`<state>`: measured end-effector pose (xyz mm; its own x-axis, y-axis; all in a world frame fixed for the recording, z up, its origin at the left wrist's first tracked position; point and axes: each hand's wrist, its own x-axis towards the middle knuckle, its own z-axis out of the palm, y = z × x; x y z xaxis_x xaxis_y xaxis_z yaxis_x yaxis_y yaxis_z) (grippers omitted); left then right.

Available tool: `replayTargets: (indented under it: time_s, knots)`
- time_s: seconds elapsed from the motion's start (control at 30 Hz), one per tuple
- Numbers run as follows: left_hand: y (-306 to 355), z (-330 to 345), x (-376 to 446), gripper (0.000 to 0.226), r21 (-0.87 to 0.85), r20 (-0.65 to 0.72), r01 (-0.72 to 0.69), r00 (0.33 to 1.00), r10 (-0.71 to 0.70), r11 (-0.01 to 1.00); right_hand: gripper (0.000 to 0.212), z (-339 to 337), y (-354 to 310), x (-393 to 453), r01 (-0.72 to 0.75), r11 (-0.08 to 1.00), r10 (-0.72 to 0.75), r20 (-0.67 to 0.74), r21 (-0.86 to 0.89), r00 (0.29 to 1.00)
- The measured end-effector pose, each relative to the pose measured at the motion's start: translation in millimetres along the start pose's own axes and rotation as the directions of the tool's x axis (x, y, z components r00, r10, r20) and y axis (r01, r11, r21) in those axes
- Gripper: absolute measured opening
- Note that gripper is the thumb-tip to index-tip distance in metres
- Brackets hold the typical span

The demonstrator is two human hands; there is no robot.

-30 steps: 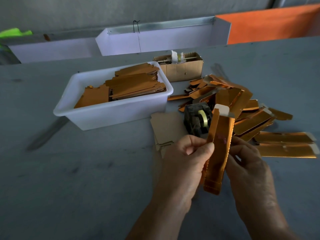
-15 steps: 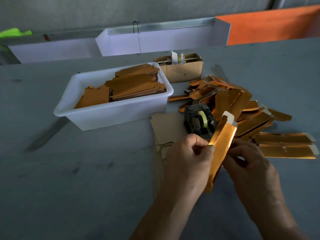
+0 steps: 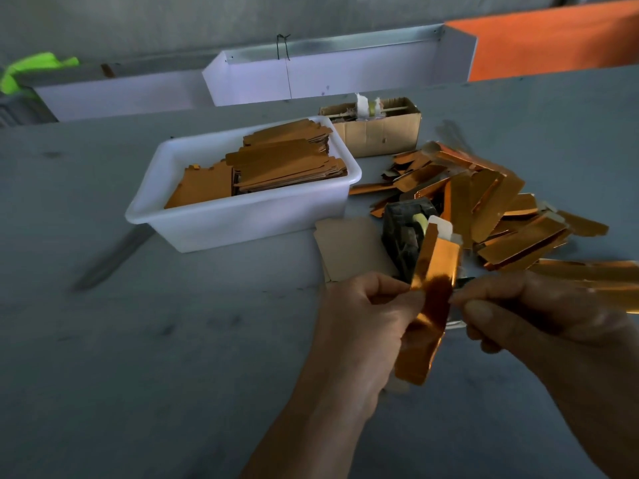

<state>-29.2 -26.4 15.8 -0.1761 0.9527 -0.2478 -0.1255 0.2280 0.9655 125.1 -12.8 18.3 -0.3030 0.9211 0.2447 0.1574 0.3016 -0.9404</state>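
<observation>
Head view: we note left hand [image 3: 359, 326] and right hand [image 3: 539, 323] pinching opposite edges of the long shiny copper-gold cardboard sleeve [image 3: 437, 264], held up at five o'clock of the white plastic tub [image 3: 242, 219], probably to squeeze it open. Black tape dispenser [image 3: 401, 229] sits at its twelve o'clock, handy.

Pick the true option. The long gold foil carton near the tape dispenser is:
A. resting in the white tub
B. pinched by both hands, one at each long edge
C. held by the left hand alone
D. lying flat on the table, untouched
B: the left hand and the right hand each pinch a long edge of the gold foil carton, which is held above the table.
</observation>
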Motion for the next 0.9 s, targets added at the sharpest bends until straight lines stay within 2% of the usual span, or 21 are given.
replayTargets:
  time_s: [0.23, 0.3, 0.4, 0.6, 0.73, 0.9]
  knots:
    - [2, -5, -7, 0.011, 0.041, 0.052, -0.051, 0.997, 0.049, 0.998, 0.03, 8, -7, 10, 0.026, 0.999, -0.021, 0.092, -0.047, 0.996]
    - [2, -6, -8, 0.008, 0.04, 0.063, -0.057, 0.997, 0.054, 0.998, 0.04, 9, -7, 10, 0.014, 0.999, -0.009, 0.099, -0.049, 0.995]
    - [1, -7, -8, 0.007, 0.017, 0.091, -0.051, 0.995, 0.05, 0.999, 0.059, 10, -6, 12, -0.008, 0.994, 0.016, 0.064, -0.111, 0.998]
    - [1, -12, -6, 0.012, -0.03, 0.183, -0.003, 0.983, 0.009, 1.0, 0.079, 12, -8, 12, -0.087, 0.979, 0.089, -0.001, -0.186, 0.996]
    - [3, -14, -6, 0.029, -0.028, 0.236, 0.011, 0.972, -0.004, 1.0, 0.071, 13, -8, 12, -0.115, 0.965, 0.118, 0.001, -0.235, 0.993]
    - [3, -13, -10, 0.017, 0.002, 0.131, -0.034, 0.991, 0.034, 0.999, 0.064, 17, -11, 11, -0.098, 0.943, 0.096, -0.02, -0.317, 0.995]
